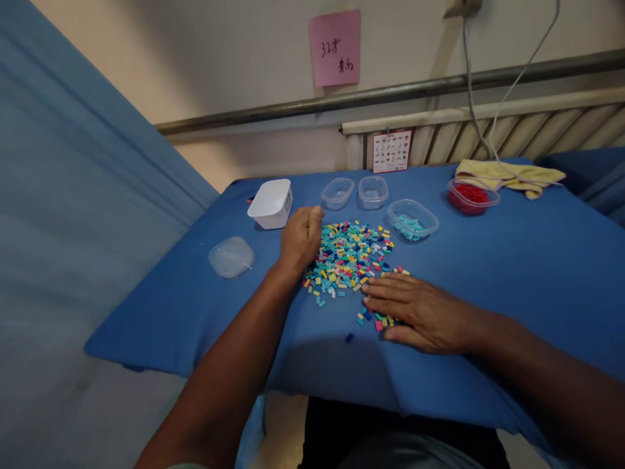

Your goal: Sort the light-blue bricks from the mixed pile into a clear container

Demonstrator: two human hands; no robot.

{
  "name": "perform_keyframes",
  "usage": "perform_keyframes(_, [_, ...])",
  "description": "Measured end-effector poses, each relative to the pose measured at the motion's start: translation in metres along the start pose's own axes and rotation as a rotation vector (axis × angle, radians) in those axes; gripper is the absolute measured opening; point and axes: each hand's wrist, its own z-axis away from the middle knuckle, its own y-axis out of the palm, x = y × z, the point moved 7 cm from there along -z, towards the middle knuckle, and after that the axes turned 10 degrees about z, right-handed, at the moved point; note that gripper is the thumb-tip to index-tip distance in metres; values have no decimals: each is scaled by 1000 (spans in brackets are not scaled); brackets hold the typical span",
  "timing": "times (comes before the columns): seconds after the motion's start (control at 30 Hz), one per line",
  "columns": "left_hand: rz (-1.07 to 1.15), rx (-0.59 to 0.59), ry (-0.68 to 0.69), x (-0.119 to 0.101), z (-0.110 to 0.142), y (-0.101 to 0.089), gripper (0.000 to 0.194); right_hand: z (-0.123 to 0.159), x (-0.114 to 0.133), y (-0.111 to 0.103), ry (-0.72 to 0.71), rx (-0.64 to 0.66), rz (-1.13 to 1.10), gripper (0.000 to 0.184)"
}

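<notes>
Resting palm down, fingers outstretched, the right hand point(420, 314) covers some bricks at the near edge of the colourful brick pile point(344, 254), which lies between both hands. The left hand point(300, 240) curls against its other side, perhaps fencing it in; from here I can't tell whether it grips anything. Beyond the right hand, turquoise pieces point(409, 227) and red pieces point(469, 195) sit in separate tubs point(430, 221), probably keeping colours unmixed.

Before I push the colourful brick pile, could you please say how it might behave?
The pile would probably scatter, its pieces lying loose. Each piece seems light, being small beside the right hand. Rolling looks unlikely, given their blocky shapes.
</notes>
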Motion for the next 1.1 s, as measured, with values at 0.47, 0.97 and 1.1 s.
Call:
perform_keyframes(0.47, [321, -155, -336, 74, 9, -12, 50, -60, -16, -13, 225, 16, 42, 24])
perform_keyframes(0.97, [332, -131, -357, 85, 11, -2, 53, -64, -21, 1, 284, 155, 153, 18])
perform_keyframes(1.1, [325, -121, -350, 83, 11, -2, 53, -58, -24, -7, 322, 65, 137, 13])
